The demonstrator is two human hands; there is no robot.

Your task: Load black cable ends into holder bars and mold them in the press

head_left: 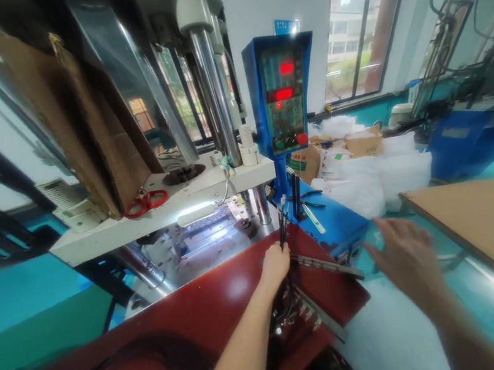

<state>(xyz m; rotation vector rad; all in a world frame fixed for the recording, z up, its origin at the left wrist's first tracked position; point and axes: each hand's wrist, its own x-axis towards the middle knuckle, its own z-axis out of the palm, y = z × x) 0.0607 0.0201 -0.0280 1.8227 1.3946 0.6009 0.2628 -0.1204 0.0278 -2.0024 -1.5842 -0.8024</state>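
Observation:
My left hand (278, 262) is closed round a bunch of thin black cables (284, 229), whose light-coloured connector ends point up. It is over the red-brown table (226, 293), near the table's right part. Beside and below it lie two metal bars, one (328, 267) reaching right and one (323, 317) slanting down toward me, with small connectors near the lower bar. My right hand (403, 254) is blurred, raised to the right of the table with its fingers apart and nothing in it.
A press with a white plate (166, 206) stands at the left, red-handled scissors (146, 203) on it. Behind is a blue control box (282, 93). Tools lie on a blue surface (340, 217). Black cables (137, 356) coil front left. A cardboard-topped table (489, 223) is at right.

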